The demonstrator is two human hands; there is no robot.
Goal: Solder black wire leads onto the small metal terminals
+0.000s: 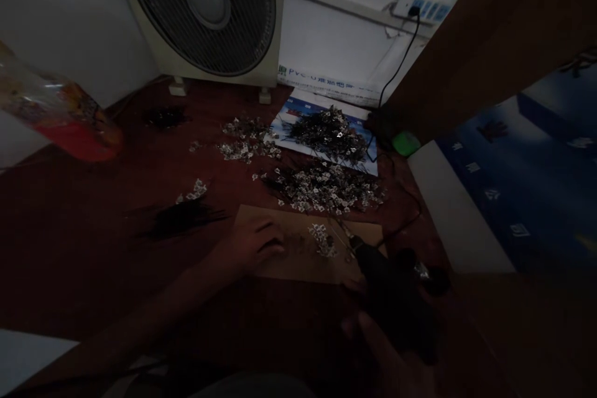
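In the dim head view, my left hand (259,242) rests on the left part of a brown cardboard piece (289,267), fingers curled and close together; what they hold, if anything, is too dark to make out. My right hand (377,336) grips a black gun-shaped tool (392,292) with a thin metal tip, like a soldering gun. Its tip points up and left over the cardboard's right part. Beside the tip, a small cluster of shiny metal pieces (323,240) lies on the cardboard. Just beyond is a large heap of similar metal pieces with dark wire-like leads (326,186).
Another heap (331,130) lies on a blue-and-white printed sheet (289,130). Dark thin strands (181,217) lie at left. A fan (205,6) and a bottle with red contents (79,130) stand behind. A black cord (410,43) runs from a wall socket (422,9). A blue printed box (513,186) stands right.
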